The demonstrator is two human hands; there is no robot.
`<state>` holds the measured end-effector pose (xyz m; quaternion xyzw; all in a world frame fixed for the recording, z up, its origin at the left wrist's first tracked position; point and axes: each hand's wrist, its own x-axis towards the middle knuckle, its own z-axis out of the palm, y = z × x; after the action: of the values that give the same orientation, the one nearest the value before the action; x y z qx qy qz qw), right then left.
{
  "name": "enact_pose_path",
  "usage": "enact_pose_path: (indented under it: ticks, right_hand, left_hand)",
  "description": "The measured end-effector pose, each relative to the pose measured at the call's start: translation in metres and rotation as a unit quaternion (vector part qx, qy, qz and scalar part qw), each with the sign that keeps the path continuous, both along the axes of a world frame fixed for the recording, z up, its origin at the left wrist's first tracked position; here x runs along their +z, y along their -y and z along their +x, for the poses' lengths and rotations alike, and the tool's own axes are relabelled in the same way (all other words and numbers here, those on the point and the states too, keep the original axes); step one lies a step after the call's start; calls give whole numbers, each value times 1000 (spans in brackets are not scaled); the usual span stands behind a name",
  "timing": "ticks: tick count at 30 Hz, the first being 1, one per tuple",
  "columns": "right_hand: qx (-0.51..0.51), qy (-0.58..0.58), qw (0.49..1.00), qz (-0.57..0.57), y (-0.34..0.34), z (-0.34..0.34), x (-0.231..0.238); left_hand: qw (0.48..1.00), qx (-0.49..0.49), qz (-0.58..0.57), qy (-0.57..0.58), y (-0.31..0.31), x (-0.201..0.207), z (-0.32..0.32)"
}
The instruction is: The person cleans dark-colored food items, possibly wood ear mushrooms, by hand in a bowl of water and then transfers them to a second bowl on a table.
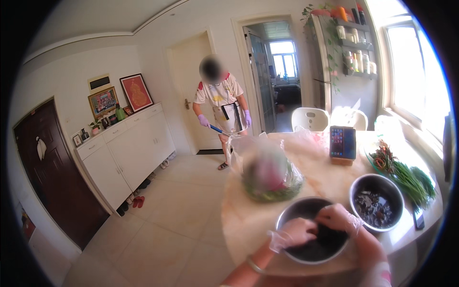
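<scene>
On the table (246, 229), work seems midway: left hand (297, 232) and right hand (335, 219) curl fingers inside one bowl (306, 203), grip indiscernible, greens (414, 184) untouched.

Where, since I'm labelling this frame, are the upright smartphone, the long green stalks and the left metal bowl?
Upright smartphone (337, 142): head view, on its lit screen.
Long green stalks (409, 184): head view, midway along the bundle.
Left metal bowl (292, 210): head view, inner wall, upper left.
</scene>
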<state>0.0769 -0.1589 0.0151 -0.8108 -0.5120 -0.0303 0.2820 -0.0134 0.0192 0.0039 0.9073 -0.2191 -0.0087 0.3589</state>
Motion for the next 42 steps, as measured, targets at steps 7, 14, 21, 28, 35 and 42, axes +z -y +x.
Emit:
enact_pose_path:
  ticks: [7,14,21,28,35,42]
  right_hand:
    - [14,15,1000,5,5,3,1]
    - [22,6,999,34,5,6,-1]
    - [-7,21,998,61,6,10,-8]
    - [-71,33,996,50,8,13,-13]
    - [-123,180,968,-122,5,7,-14]
    - [-104,224,923,-295,8,-3,-4]
  left_hand:
    - [999,-25,-34,-3,-1,-1,4]
    - [997,9,-81,-15,-2,-6,6]
    - [983,94,-158,0,1,1,6]
    - [944,166,-265,-106,-1,-1,11]
    - [988,129,-83,-18,-5,-23,19]
    - [984,164,27,-70,3,-14,16]
